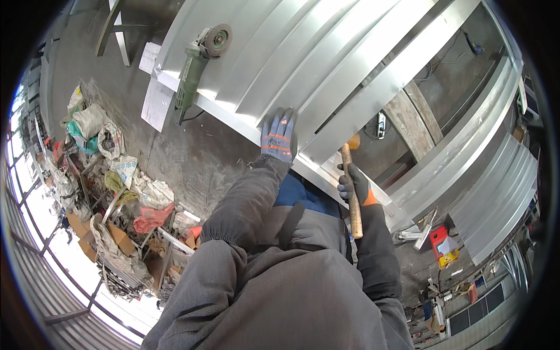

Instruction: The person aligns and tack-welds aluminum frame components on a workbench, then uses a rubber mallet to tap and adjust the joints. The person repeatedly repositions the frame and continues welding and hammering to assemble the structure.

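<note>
My left hand (279, 137), in a grey-blue glove with orange stripes, lies with its fingers stretched over the near edge of a metal frame (236, 121) and onto its slats. In my right hand (357, 186), also gloved, is a mallet (348, 157). Its wooden handle runs through my fingers toward me, and its yellow-orange head points away, beside the frame's near edge. Long silvery metal slats (303, 67) lie side by side across the frame. Toward the right, one slat (402, 73) is set apart from the others by an open gap.
A green angle grinder (192, 73) rests on the frame's left corner, its cord hanging down. Sacks and scrap (125, 181) are heaped on the floor at left. Wooden planks (411, 119) show through the frame. Ribbed metal sheets (496, 186) and a red-yellow case (443, 246) are at right.
</note>
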The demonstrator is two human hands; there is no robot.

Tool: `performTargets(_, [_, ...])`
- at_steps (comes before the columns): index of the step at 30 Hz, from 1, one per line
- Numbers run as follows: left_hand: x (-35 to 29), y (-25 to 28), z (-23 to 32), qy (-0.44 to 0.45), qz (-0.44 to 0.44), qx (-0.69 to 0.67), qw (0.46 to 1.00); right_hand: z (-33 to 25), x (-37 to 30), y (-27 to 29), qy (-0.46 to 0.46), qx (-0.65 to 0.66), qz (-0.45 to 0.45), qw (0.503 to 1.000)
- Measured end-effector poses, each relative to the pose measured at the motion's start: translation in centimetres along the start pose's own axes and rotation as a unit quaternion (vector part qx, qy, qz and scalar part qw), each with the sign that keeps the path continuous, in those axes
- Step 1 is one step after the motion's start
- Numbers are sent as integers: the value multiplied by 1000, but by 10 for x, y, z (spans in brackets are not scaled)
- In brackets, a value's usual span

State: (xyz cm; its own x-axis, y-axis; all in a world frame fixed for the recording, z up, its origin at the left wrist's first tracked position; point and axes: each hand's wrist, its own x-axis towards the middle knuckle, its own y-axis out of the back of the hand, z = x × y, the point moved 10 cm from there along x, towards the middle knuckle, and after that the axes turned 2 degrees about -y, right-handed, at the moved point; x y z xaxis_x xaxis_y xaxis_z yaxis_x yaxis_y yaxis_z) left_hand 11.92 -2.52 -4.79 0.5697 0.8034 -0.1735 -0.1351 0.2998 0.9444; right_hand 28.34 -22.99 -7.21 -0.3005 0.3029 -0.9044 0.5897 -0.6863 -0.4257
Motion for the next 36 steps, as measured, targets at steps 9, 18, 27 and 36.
performTargets(9, [1,1,3,-3,-1,-18,1000,-1,8,-2,-10,25,19,999])
performTargets(18, [4,11,3,-1,2,-48,999,9,18,4,-65,153,6,986])
performTargets(27, [3,-6,1,22,12,-46,999,-85,-41,70,149,-12,167,975])
performTargets(36, [-6,-28,-5,21,-37,29,999,-159,-100,75,376,130,190,898])
